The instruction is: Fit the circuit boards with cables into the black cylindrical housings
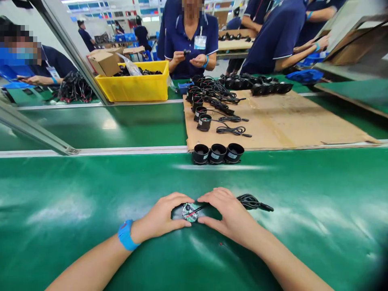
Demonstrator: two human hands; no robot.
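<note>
While one green worktop [91, 250] spreads around the round circuit board [190, 213] on every side, a single pale rail [136, 150] crosses it well beyond the board. One cardboard sheet [273, 121] lies past the rail, beyond the board and to its right; black housings with cables line its left side, too overlapped to count. One person [190, 44] stands farther beyond the board, a small dark part in one hand. One yellow bin [133, 83] sits far beyond the board, to its left.

Two bare hands frame the board. The left hand [163, 214], with one blue wristband [127, 235], is on its left; the right hand [227, 214] is on its right. Each is open in a curve, thumb apart from forefinger, with the tips at or just beside the board's rim; whether they press it, I cannot tell. Bare worktop gives wide room left and right of the board, and a strip separates it from three black cups [217, 153] standing beyond in one row, near the cardboard's front edge. One coiled black cable [251, 202] lies right of the board, past the right hand. The board itself lies between the fingertips, dark and red wires across its face. One tiny red piece [221, 243] is nearer than the board, to its right.
</note>
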